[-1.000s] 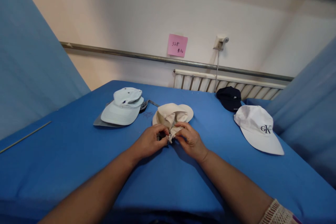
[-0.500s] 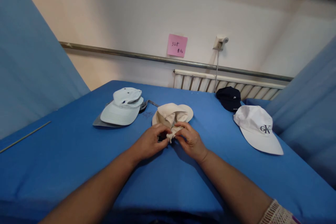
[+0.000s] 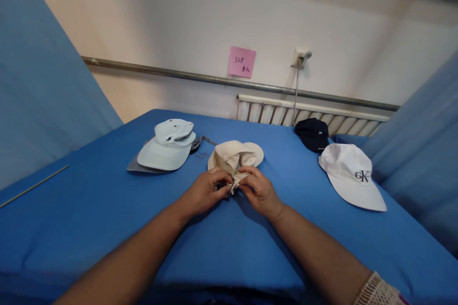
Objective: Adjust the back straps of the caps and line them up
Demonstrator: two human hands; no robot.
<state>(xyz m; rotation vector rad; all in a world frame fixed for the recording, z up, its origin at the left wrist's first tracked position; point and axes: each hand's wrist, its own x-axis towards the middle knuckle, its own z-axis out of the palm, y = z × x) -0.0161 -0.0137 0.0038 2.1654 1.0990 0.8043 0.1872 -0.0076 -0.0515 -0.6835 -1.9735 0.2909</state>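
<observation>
A cream cap (image 3: pixel 236 153) lies upside down in the middle of the blue table (image 3: pixel 107 209), its brim pointing away from me. My left hand (image 3: pixel 205 191) and my right hand (image 3: pixel 258 189) meet at its near edge. Both pinch the cap's back strap between thumb and fingers. The strap's small end sticks out between the two hands.
A pale blue cap (image 3: pixel 167 149) rests on a grey one at the left. A white cap with dark letters (image 3: pixel 351 175) and a navy cap (image 3: pixel 312 133) lie at the right. Blue screens (image 3: pixel 39 81) stand on both sides. A radiator (image 3: pixel 307 113) runs along the wall behind.
My left fingers have shifted a little along the strap, closing the gap to my right hand. The cap has barely moved.
</observation>
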